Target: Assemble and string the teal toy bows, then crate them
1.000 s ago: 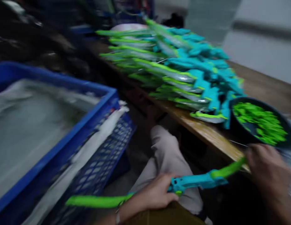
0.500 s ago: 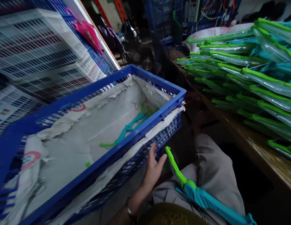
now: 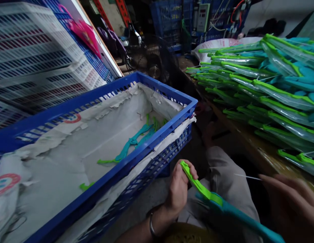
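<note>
My left hand (image 3: 179, 187) is closed around the green end of a green-and-teal plastic piece (image 3: 217, 202) that lies across my lap. The teal part runs off toward the lower right. My right hand (image 3: 293, 199) hovers at the right edge, fingers stretched out and apart, holding nothing that I can see; a thin white strand shows just beyond its fingertips. To my left stands a blue crate (image 3: 121, 168) lined with grey sheeting, with a few similar green-and-teal pieces (image 3: 134, 143) lying inside.
A wooden table (image 3: 250, 141) at the right carries a big stack of green-and-teal pieces in clear bags (image 3: 268, 87). White and blue crates (image 3: 37, 60) are stacked at the far left. A fan (image 3: 154, 64) and more blue crates stand behind.
My left hand, open beside the crate half a second ago, has closed on the green end of the piece. My right hand has come into view at the right.
</note>
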